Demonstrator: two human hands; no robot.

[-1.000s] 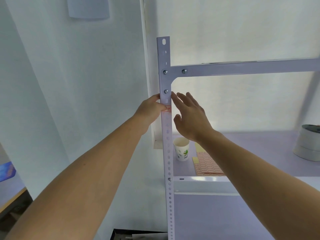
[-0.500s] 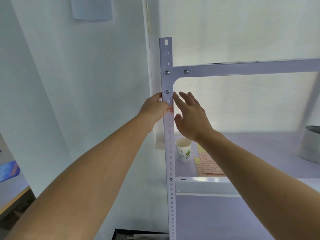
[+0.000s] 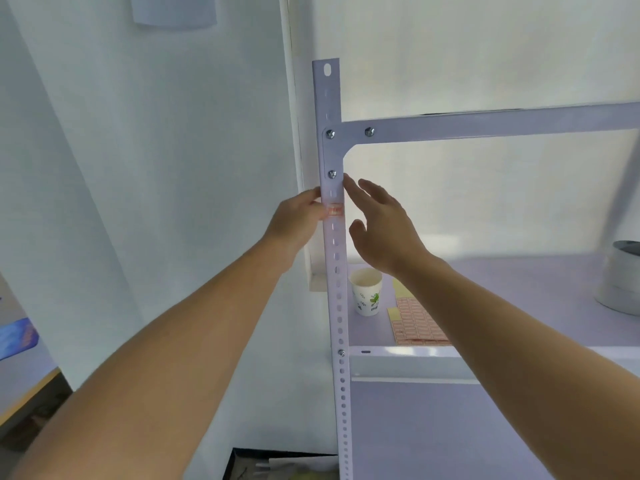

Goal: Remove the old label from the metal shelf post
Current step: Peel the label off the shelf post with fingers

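A white perforated metal shelf post [image 3: 337,292] stands upright in the middle of the view. A small red-and-white label [image 3: 335,211] is stuck on its front face, below the lowest bracket bolt. My left hand [image 3: 298,221] presses against the post's left edge, with the thumb tip touching the label's left side. My right hand [image 3: 381,225] is open with fingers spread, and its fingertips rest against the post's right edge just above the label. Neither hand holds anything loose.
A horizontal shelf beam [image 3: 485,124] is bolted to the post above my hands. On the shelf board [image 3: 519,289] stand a paper cup [image 3: 367,292], a sheet of red labels [image 3: 415,322] and a grey tape roll [image 3: 621,278]. A white wall lies to the left.
Both hands stay at the label; my left thumb has shifted slightly on the label's left edge. The view has drifted a little.
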